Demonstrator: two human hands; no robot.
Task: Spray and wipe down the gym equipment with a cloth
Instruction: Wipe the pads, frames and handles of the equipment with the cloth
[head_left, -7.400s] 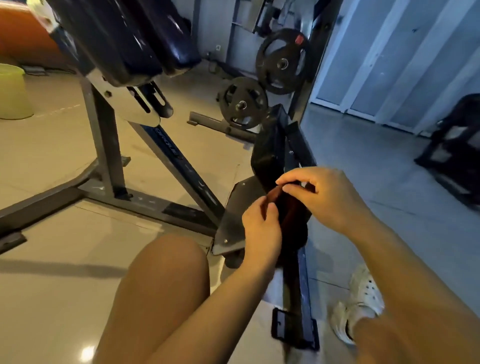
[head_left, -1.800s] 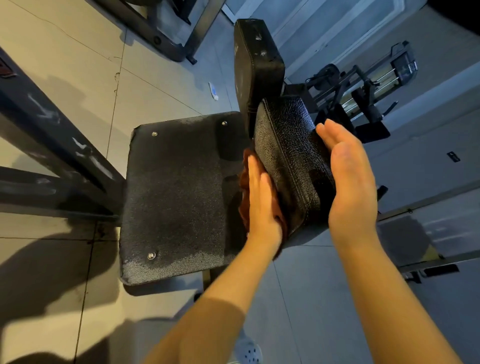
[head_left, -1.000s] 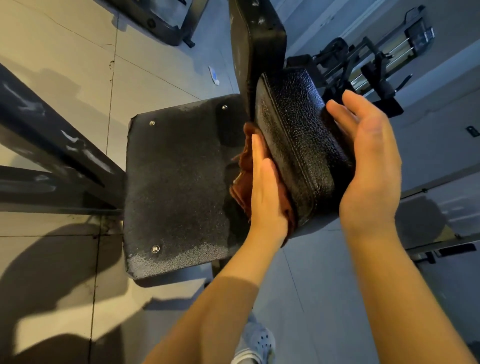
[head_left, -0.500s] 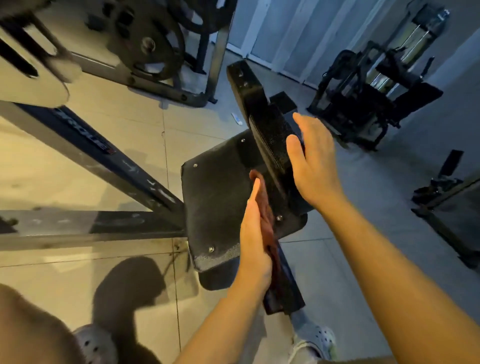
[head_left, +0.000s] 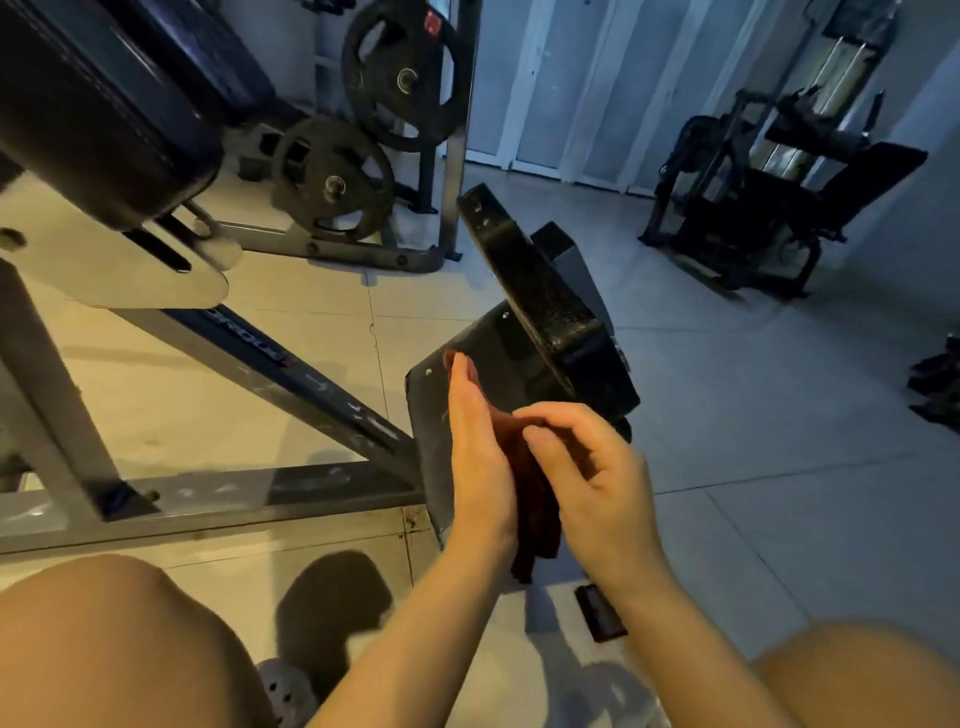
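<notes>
At far left we see the dark padded roller cushion (head_left: 98, 104) of a gym bench, carried on a grey steel frame (head_left: 47, 395) whose blue-painted diagonal bar (head_left: 291, 371) runs down toward the middle. Behind it, two black cast-iron weight plates (head_left: 335, 184) hang on a grey rack. Our bare left knee (head_left: 119, 649) fills the lower left corner, over the pale tiled floor (head_left: 171, 410).

In the middle, a flat black textured footplate (head_left: 434, 415) stands at the end of the frame, and just beside it, up and to the right, a black grained vinyl pad (head_left: 550, 317) tilts upward. In front of the footplate our left hand (head_left: 480, 462) is held edge-on, fingers straight and together, palm facing right and lying flat against the dark red-brown cloth (head_left: 535, 514). The cloth is sandwiched between our two hands, and its lower end hangs free below the wrists. Our right hand (head_left: 592, 473) has its fingers curled, with thumb and fingertips pinching the upper part of the cloth against the left palm. We cannot tell whether the cloth touches the footplate.

To the right, well apart across the grey floor, stands a black exercise machine (head_left: 753, 202) in front of pale wall panels (head_left: 571, 88). Our right knee (head_left: 862, 680) shows at the lower right corner.
</notes>
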